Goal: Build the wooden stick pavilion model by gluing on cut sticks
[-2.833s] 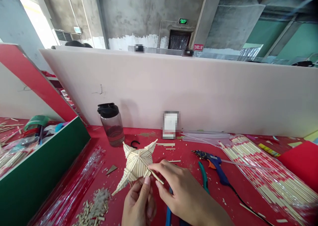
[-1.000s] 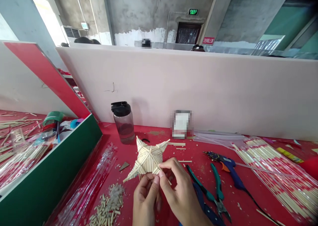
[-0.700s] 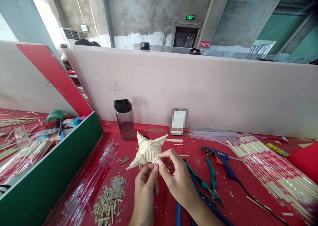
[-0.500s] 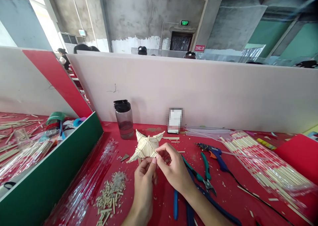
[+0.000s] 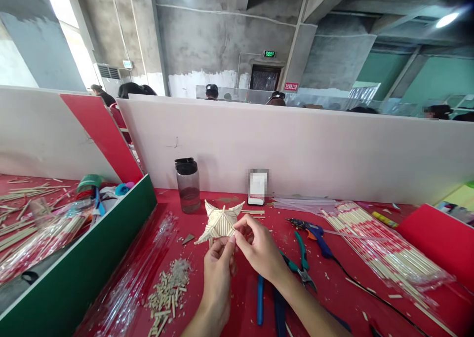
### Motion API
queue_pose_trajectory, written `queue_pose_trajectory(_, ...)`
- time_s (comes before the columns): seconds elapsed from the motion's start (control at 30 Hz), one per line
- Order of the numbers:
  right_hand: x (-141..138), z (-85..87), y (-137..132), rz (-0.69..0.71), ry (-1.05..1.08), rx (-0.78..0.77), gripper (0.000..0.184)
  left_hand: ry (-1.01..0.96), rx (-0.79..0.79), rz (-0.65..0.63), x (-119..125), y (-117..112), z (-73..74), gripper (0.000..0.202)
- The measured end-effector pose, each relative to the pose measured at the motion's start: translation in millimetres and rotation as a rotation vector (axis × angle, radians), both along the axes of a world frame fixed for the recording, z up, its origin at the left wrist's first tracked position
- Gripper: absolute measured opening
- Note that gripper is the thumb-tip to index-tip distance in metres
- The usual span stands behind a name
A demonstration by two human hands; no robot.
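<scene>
A pale star-shaped piece made of short wooden sticks (image 5: 222, 223) is held up over the red table, its points spread outward. My left hand (image 5: 219, 258) grips it from below, thumb and fingers closed near its lower edge. At its lower right point, my right hand (image 5: 255, 245) pinches with thumb and forefinger, the two hands touching or nearly so. Whether a small stick sits between the right fingertips is hidden. Green-handled cutters (image 5: 302, 265) lie just right of my right wrist, and a blue-handled tool (image 5: 260, 300) is partly under that forearm.
A blue glue gun (image 5: 314, 234) with a cord lies to the right, beside bagged wooden sticks (image 5: 385, 243). Cut stick pieces (image 5: 168, 292) are heaped at left. A water bottle (image 5: 188, 186) and a phone (image 5: 257, 188) stand by the white partition (image 5: 296, 149). A green divider (image 5: 92, 248) runs along the left.
The head view has tilted up slightly, so the surroundings appear lower. Both hands keep their hold on the stick star, with almost no shift between them.
</scene>
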State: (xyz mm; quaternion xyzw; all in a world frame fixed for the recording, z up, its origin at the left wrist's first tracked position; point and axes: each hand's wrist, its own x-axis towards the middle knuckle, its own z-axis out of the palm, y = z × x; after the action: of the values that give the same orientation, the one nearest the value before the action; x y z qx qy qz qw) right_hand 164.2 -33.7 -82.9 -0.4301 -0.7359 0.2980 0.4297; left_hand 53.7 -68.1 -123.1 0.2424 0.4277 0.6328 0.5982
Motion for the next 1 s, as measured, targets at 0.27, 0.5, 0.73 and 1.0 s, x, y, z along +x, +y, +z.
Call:
queue_pose_trajectory(0.27, 9.0, 10.4, 0.2, 0.012, -0.113, 0.006, 0.008, 0.019, 0.003, -0.009, 1.8, -1.8, -2.7, 0.043)
queue_pose_trajectory(0.5, 31.9, 30.6, 1.9, 0.063, -0.210, 0.002, 0.015, 0.032, -0.005, -0.001, 6.0, -5.6, -4.7, 0.041)
queue_pose_trajectory(0.73, 76.3, 62.4, -0.2, -0.034, -0.401, -0.022, 0.015, 0.040, 0.007, -0.025, 9.3, -8.2, -6.7, 0.041)
queue_pose_trajectory(1.0, 116.7, 57.0, -24.7, -0.121, -0.740, -0.177, 0.013, 0.310, 0.107, -0.188, 6.2, -11.6, -2.1, 0.037)
